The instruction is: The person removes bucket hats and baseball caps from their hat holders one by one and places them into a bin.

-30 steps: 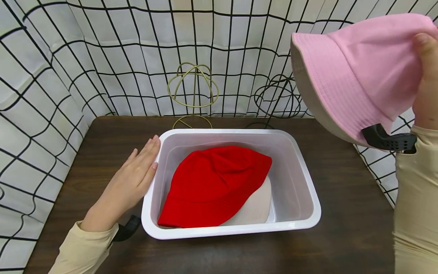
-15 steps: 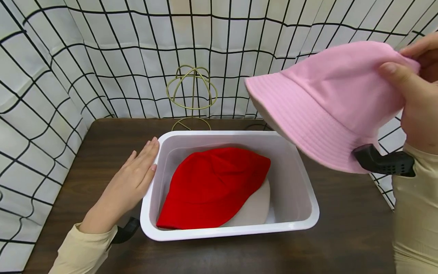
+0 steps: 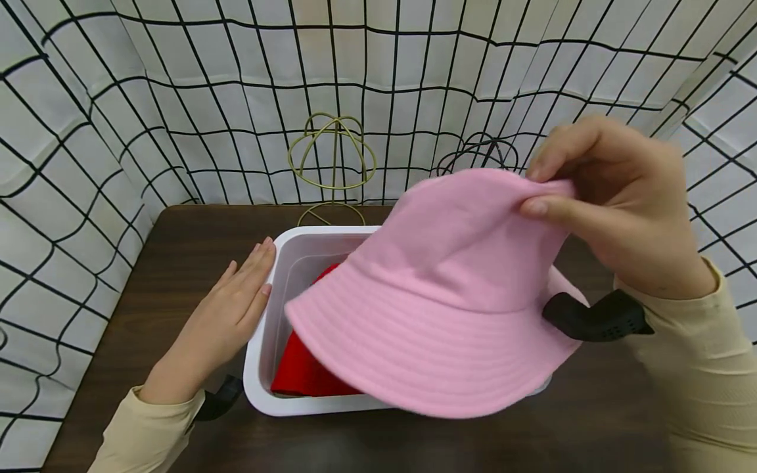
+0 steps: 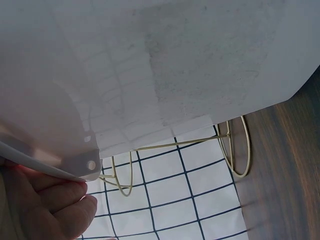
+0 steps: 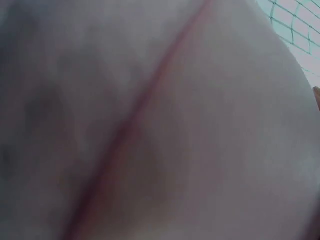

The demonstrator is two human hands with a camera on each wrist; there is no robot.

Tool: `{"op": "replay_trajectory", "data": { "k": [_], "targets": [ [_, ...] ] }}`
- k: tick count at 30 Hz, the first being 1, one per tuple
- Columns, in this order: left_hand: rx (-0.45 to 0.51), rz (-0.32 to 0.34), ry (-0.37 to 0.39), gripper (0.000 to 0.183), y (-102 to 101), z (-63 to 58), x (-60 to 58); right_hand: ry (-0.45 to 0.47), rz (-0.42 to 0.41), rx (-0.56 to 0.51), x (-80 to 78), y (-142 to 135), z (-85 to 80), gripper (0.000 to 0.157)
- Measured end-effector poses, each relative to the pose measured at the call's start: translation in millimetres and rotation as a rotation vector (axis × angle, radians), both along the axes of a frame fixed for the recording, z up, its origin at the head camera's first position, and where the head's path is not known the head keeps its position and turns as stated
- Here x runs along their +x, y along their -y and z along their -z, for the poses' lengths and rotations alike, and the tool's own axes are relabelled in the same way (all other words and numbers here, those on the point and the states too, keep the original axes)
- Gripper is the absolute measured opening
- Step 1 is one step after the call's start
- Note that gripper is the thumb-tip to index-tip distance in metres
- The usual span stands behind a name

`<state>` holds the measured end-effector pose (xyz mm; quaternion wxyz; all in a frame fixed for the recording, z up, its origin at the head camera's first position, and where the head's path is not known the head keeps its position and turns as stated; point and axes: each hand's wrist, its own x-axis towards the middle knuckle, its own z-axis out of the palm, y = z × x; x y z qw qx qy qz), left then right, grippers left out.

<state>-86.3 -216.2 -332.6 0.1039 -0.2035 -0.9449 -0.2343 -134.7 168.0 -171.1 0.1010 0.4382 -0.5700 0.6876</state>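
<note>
A pink bucket hat (image 3: 449, 282) hangs over the white plastic basin (image 3: 260, 355), its crown pinched between the thumb and fingers of my right hand (image 3: 633, 203). Under it, inside the basin, part of a red bucket hat (image 3: 307, 368) shows; the rest is covered. My left hand (image 3: 219, 309) rests along the basin's left rim, fingers extended. In the left wrist view, those fingertips (image 4: 75, 192) touch the underside of the rim. Blurred pink hat fabric (image 5: 215, 125) fills most of the right wrist view.
The basin stands on a dark wooden table (image 3: 177, 263). Behind it is a gold wire stand (image 3: 334, 157), with a black wire stand (image 3: 479, 151) partly hidden by the pink hat. A black wire grid (image 3: 248, 85) over white sheeting encloses the back and sides.
My right hand has brought the pink hat left and down from the upper right to over the basin, covering most of the red hat. The left hand stays at the rim.
</note>
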Motion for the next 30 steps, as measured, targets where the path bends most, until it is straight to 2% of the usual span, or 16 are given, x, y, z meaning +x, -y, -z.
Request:
{"op": "replay_trajectory", "data": {
  "k": [3,5,8,10,14,17,24,30],
  "targets": [
    [0.002,-0.002,-0.003,0.058,0,0.2,0.3,0.016,-0.039,0.133,8.1,14,3.8,0.022],
    [-0.002,-0.005,-0.011,0.057,1,0.2,0.4,0.030,-0.024,0.265,9.7,24,7.2,0.019],
    [-0.003,-0.008,-0.021,0.057,2,0.9,0.6,0.058,0.016,0.469,3.5,41,16.7,0.017],
    [-0.004,-0.007,-0.021,0.056,2,1.9,0.5,0.087,0.040,0.566,-4.9,52,24.9,0.015],
    [-0.001,0.001,-0.018,0.055,3,4.3,-0.1,0.187,0.041,0.597,-22.5,70,41.0,0.012],
    [0.005,0.003,-0.017,0.056,3,5.0,-0.3,0.189,0.045,0.603,-33.5,79,51.2,0.014],
    [0.019,0.003,-0.002,0.056,3,2.9,0.2,-0.022,0.078,0.669,-47.8,92,76.2,0.017],
    [0.017,0.002,-0.006,0.056,1,2.3,-0.5,-0.060,0.095,0.749,-49.5,98,96.4,0.022]
  ]
}}
